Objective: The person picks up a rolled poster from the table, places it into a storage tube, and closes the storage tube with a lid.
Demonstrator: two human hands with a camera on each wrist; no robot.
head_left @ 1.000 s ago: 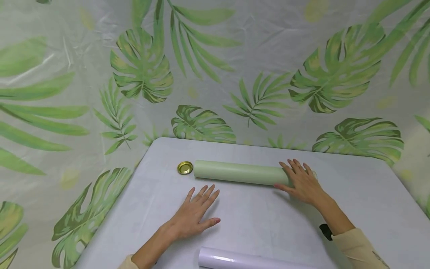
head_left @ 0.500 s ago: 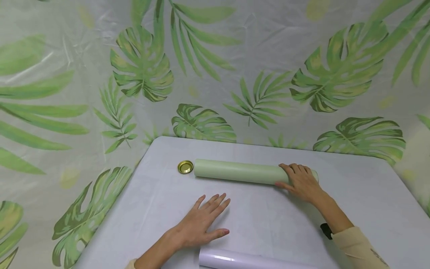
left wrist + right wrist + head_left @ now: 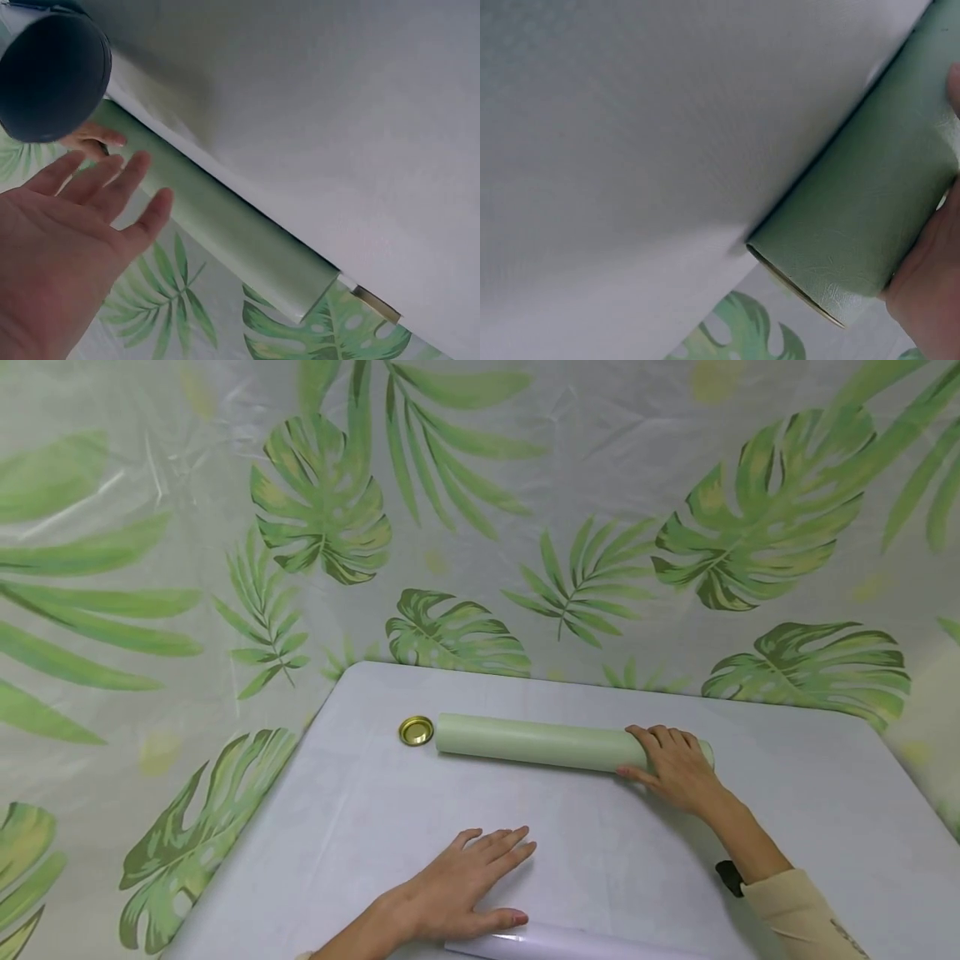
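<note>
A pale green roll (image 3: 532, 743) lies lengthwise across the far part of the table. Near its right end, my right hand (image 3: 675, 768) grips it, fingers bent over the far side and thumb on the near side. The right wrist view shows this end of the green roll (image 3: 855, 195) close up. My left hand (image 3: 457, 893) has its fingers spread and holds nothing. It is above the left end of a glossy lavender roll (image 3: 570, 942), partly covering it; contact cannot be told. In the left wrist view a dark round tube opening (image 3: 56, 79) appears beyond the fingers.
A small gold round lid (image 3: 416, 731) lies just left of the green roll's left end. The white table (image 3: 360, 827) meets a leaf-patterned covering (image 3: 465, 527) at its back edge. The lavender roll runs off the bottom of the head view.
My left hand has moved nearer to me and slightly right, coming over the lavender roll. My right hand's fingers have bent round the green roll, which stays nearly in place.
</note>
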